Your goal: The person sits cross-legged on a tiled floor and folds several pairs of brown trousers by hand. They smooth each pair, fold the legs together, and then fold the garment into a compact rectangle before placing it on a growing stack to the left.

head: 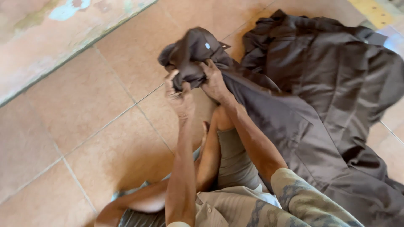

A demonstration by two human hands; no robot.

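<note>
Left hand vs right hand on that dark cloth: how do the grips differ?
The left hand pinches a bunched end of the dark brown garment from below, fingers curled up; the right hand clamps down from above, knuckles toward the camera. The left forearm is bare, while the right arm shows a patterned sleeve near the elbow. Both hands grip the same wadded end, lifted off the tiled floor.

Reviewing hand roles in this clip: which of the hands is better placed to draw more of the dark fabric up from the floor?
Probably the right hand: it grips the dark brown garment where its long run leads to the floor pile. The left hand pinches the bunched end.
</note>
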